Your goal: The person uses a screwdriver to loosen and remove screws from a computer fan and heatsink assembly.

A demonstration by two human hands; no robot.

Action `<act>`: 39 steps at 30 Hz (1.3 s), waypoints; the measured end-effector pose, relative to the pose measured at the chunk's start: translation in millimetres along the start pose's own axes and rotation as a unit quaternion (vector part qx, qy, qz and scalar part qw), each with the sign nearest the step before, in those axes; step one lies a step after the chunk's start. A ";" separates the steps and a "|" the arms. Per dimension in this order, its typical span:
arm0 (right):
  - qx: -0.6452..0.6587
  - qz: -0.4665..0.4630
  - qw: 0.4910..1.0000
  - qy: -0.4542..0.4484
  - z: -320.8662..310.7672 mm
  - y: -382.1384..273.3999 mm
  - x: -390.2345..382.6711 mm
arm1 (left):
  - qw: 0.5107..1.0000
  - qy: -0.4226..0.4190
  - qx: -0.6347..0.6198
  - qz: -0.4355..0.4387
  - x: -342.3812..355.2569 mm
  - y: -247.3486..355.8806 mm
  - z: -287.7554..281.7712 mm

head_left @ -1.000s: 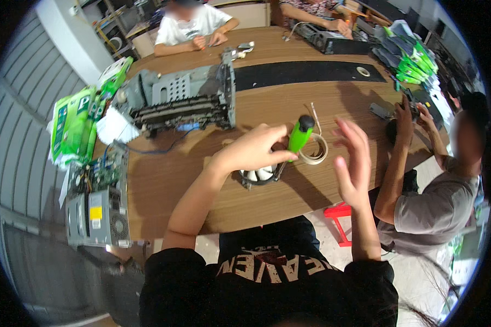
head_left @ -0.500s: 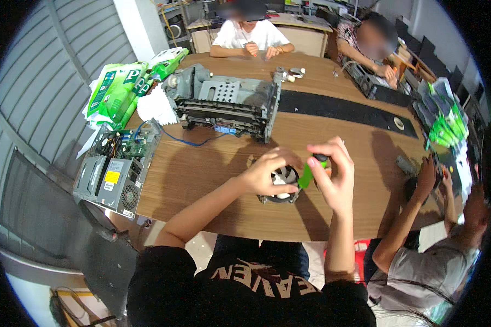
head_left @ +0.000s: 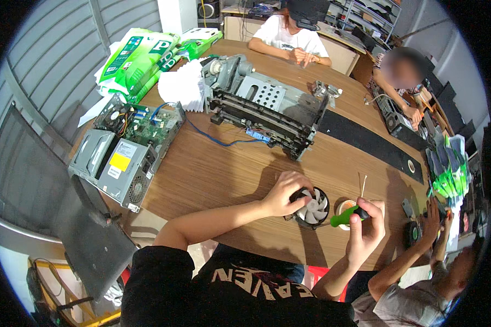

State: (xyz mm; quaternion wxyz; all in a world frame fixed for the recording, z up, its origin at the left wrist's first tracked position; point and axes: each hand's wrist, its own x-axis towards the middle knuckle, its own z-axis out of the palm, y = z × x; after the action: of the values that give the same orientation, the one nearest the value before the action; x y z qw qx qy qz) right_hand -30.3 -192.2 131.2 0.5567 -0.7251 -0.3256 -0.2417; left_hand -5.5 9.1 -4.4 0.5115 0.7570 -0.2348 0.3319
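Lying in front of me on the wooden table is a round cooling fan (head_left: 315, 209) with a black frame and pale grey blades. My left hand (head_left: 285, 194) is closed on its left rim, thumb near the blades. To the right of the fan, my right hand (head_left: 369, 229) grips a screwdriver (head_left: 343, 218) by its green handle with a black end. The handle points left toward the fan's lower right edge; its thin tip is hard to make out. Partly behind the screwdriver sits a small round pale container (head_left: 344, 205), and a thin pale stick (head_left: 363, 186) rises beside it.
An opened computer case (head_left: 123, 158) stands at the left. A stripped printer mechanism (head_left: 267, 109) with a blue cable lies beyond my hands. Green-and-white packages (head_left: 139, 60) fill the far left. Co-workers sit at the far side and close on my right; a black strip (head_left: 371, 144) crosses the table.
My right hand has moved the screwdriver right, away from above the fan, which now shows more fully. The left hand stays at the fan's rim. The view has shifted and turned.
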 end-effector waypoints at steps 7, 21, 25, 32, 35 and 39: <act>0.060 0.010 0.997 0.039 11.6 23.0 6.0 | 0.999 -0.011 0.029 0.007 0.0 -1.0 0.3; 0.009 0.035 0.996 -0.087 -30.4 29.0 0.4 | 0.997 -0.043 -0.051 -0.026 4.9 -3.7 -3.6; -0.026 0.042 0.999 -0.012 -35.5 35.2 -8.7 | 0.998 -0.007 -0.042 -0.036 7.3 -1.0 -4.2; 0.207 0.085 0.938 0.266 -69.9 44.8 -20.2 | 0.999 0.024 0.012 -0.047 8.7 -2.5 -5.6; 0.184 0.164 0.962 0.118 -72.5 48.3 -31.3 | 0.993 0.036 -0.048 -0.100 6.6 -1.6 -4.0; 0.167 0.239 0.953 0.087 -64.7 59.0 -47.6 | 0.993 0.041 -0.058 -0.097 5.8 -2.1 -3.3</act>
State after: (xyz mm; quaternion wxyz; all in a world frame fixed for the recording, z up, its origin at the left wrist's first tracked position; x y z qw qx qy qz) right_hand -17.7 -274.2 76.0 0.7373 -0.6546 -0.1287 -0.1065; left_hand -1.1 12.8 -0.5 0.5936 0.7311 -0.1575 0.2972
